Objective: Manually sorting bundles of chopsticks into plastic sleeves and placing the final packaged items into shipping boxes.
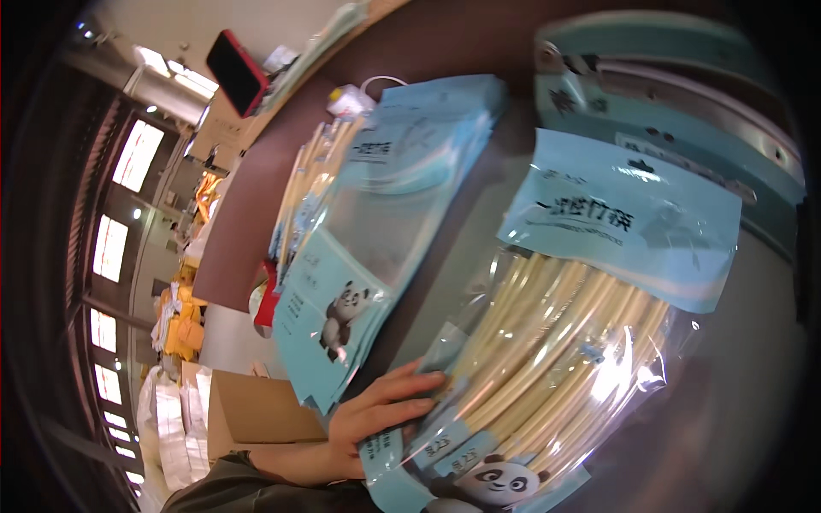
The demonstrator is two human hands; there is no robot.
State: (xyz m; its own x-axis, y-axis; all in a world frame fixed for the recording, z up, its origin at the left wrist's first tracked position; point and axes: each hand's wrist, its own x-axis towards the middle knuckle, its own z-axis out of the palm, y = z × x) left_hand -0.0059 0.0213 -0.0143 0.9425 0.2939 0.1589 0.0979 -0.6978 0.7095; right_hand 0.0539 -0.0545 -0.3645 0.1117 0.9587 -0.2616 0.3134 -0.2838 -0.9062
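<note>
A clear bag of bamboo chopsticks [547,342] with a light blue header and a panda print lies tilted in front of me, full of chopsticks. My left hand [385,415] grips its lower left edge, fingers lying over the film and the thumb out of sight. Just beyond that hand rests a stack of flat, unfilled bags [402,231] of the same blue panda design. Loose chopsticks [312,184] in a bundle sit along the stack's far left side. My right hand does not show.
At the back right stands a teal machine [667,94] with a metal bar, close to the bag's header. A white bottle [349,101] with a yellow cap, a red-edged phone [237,73], a red object [267,299] and a cardboard box [256,410] are around the brown table [235,248].
</note>
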